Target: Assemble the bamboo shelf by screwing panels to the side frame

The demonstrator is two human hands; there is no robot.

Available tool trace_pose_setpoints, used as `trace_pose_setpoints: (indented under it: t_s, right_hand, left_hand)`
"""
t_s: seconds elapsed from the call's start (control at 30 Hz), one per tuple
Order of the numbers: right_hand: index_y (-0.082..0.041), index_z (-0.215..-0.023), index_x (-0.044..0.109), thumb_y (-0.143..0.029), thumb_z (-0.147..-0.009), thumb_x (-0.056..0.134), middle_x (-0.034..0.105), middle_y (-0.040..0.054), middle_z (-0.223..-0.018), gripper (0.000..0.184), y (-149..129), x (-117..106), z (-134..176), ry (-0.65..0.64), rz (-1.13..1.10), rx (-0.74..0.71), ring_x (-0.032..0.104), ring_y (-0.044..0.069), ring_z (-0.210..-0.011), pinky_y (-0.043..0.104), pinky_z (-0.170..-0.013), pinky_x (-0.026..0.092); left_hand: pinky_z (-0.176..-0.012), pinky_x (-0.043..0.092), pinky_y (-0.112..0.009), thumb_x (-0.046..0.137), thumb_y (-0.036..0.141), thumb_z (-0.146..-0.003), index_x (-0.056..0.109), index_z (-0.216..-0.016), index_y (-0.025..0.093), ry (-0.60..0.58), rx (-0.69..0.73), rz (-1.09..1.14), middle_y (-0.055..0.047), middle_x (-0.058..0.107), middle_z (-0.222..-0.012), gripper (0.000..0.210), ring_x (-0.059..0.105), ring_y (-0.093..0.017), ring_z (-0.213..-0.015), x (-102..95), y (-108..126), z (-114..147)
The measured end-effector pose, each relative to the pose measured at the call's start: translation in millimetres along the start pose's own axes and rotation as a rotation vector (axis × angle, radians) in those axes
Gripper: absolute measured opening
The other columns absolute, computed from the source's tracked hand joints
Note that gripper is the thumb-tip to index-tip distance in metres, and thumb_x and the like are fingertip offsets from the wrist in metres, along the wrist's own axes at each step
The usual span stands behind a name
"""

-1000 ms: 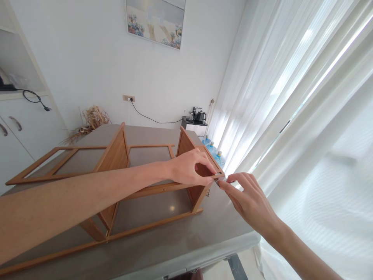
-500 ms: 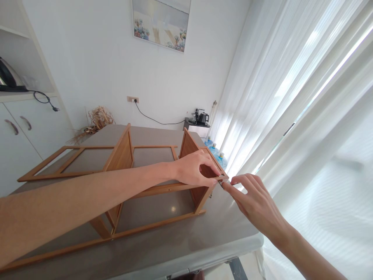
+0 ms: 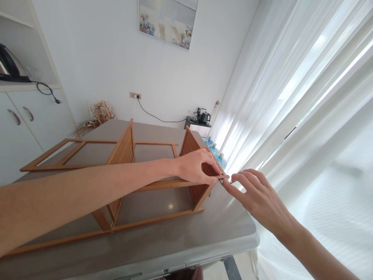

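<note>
A wooden shelf frame [image 3: 151, 222] lies on its side, with upright boards standing between its slatted rails. My left hand [image 3: 198, 166] reaches across it, thumb and fingers closed around the end of the upper rail at the right corner. Just right of that corner, my right hand [image 3: 253, 190] pinches a thin dark metal tool [image 3: 231, 182], which looks like a hex key. Its tip is by the rail end, mostly hidden by the fingers. A small metal fitting [image 3: 209, 195] shows beneath the corner.
The frame rests on a grey-topped table [image 3: 221, 225] with a rounded front corner. White curtains [image 3: 320, 128] hang close on the right. Blue water bottles [image 3: 220, 158] and a small stand with a kettle [image 3: 205, 118] are behind. Dried stalks [image 3: 101, 112] lie at the back left.
My view has shifted slightly. Both hands stay at the same corner, and the right fingers have moved a little around the tool.
</note>
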State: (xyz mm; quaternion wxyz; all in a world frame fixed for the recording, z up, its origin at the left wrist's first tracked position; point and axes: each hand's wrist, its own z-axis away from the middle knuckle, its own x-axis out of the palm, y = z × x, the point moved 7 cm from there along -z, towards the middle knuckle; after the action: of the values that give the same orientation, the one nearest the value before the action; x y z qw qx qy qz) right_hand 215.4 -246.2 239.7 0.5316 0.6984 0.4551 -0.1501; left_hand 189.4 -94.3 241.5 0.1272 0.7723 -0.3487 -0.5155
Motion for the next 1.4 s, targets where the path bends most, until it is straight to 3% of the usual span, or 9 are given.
trace_pose_setpoints:
  t_s: [0.17,0.3,0.47,0.67,0.77,0.87,1.1,1.23,1.4]
  right_hand:
    - [-0.018,-0.11,0.062,0.004,-0.088,0.043,0.064,0.0072,-0.1,0.036,1.3,-1.9,-3.6,-0.039,0.035,-0.081,0.058,0.02,-0.093,0.041,-0.09,0.043]
    - [-0.02,-0.109,0.062,0.003,-0.089,0.041,0.065,0.0068,-0.099,0.036,5.7,2.5,0.5,-0.013,-0.084,0.02,0.059,0.02,-0.088,0.039,-0.081,0.045]
    - [-0.021,-0.102,0.064,-0.018,-0.097,0.05,0.067,0.0045,-0.089,0.015,4.7,22.1,12.2,0.037,-0.469,0.27,0.062,0.017,-0.08,0.033,-0.074,0.049]
    - [-0.027,-0.101,0.069,-0.039,-0.098,0.05,0.072,0.0012,-0.088,0.023,-2.9,54.6,28.5,-0.01,-0.942,0.761,0.068,0.017,-0.073,0.021,-0.042,0.046]
    - [-0.025,-0.105,0.069,-0.043,-0.096,0.052,0.073,0.0039,-0.098,0.026,-10.5,61.3,27.5,0.024,-1.184,0.879,0.07,0.021,-0.09,0.027,-0.064,0.058]
    - [-0.022,-0.102,0.069,-0.047,-0.094,0.055,0.072,0.0063,-0.103,0.03,-20.6,65.6,21.8,0.112,-1.498,0.973,0.07,0.023,-0.096,0.037,-0.089,0.057]
    - [-0.02,-0.097,0.069,-0.047,-0.088,0.066,0.074,0.0078,-0.1,0.029,-56.2,76.2,15.7,0.459,-2.12,1.311,0.069,0.024,-0.104,0.041,-0.099,0.052]
    - [-0.022,-0.095,0.068,-0.047,-0.086,0.069,0.073,0.0043,-0.097,0.027,-62.7,77.5,14.9,0.608,-2.102,1.371,0.07,0.022,-0.099,0.035,-0.09,0.055]
    - [-0.019,-0.093,0.067,-0.051,-0.092,0.059,0.073,0.0043,-0.088,0.032,-53.1,79.3,21.0,0.528,-1.708,1.334,0.071,0.017,-0.077,0.032,-0.08,0.055]
  left_hand:
    - [-0.099,0.042,-0.034,0.072,0.028,-0.077,0.075,-0.099,0.025,0.01,0.011,-0.007,-0.002,0.07,-0.102,0.022,0.055,-0.021,-0.111,-1.2,3.2,-0.3]
    - [-0.098,0.043,-0.035,0.072,0.028,-0.077,0.075,-0.098,0.025,0.0,0.026,-0.014,-0.002,0.07,-0.099,0.022,0.056,-0.021,-0.108,-1.3,5.8,-1.1]
    - [-0.097,0.044,-0.035,0.071,0.03,-0.076,0.075,-0.097,0.024,0.004,0.0,-0.016,-0.002,0.071,-0.099,0.022,0.057,-0.021,-0.106,-1.5,5.7,-1.5]
    - [-0.097,0.044,-0.035,0.07,0.028,-0.076,0.075,-0.096,0.023,0.007,0.031,-0.032,-0.003,0.07,-0.099,0.021,0.058,-0.021,-0.105,-1.6,6.9,-1.3]
    - [-0.099,0.043,-0.036,0.07,0.028,-0.076,0.075,-0.097,0.023,-0.002,0.02,-0.037,-0.003,0.07,-0.1,0.022,0.058,-0.022,-0.106,-1.2,5.3,-1.1]
    - [-0.101,0.042,-0.037,0.071,0.027,-0.076,0.074,-0.097,0.023,-0.006,0.016,-0.041,-0.002,0.07,-0.102,0.022,0.057,-0.022,-0.108,-1.1,4.7,-1.1]
    - [-0.101,0.042,-0.036,0.072,0.028,-0.076,0.073,-0.1,0.025,-0.03,0.019,-0.019,-0.002,0.07,-0.105,0.025,0.057,-0.021,-0.109,-0.9,5.1,-1.2]
    - [-0.1,0.042,-0.036,0.072,0.028,-0.076,0.074,-0.099,0.025,-0.03,-0.021,-0.031,-0.003,0.07,-0.107,0.023,0.055,-0.022,-0.113,-1.0,1.8,-1.2]
    - [-0.098,0.044,-0.036,0.071,0.028,-0.079,0.074,-0.1,0.026,-0.033,0.0,-0.029,-0.003,0.069,-0.106,0.022,0.056,-0.022,-0.112,-0.6,2.9,-1.4]
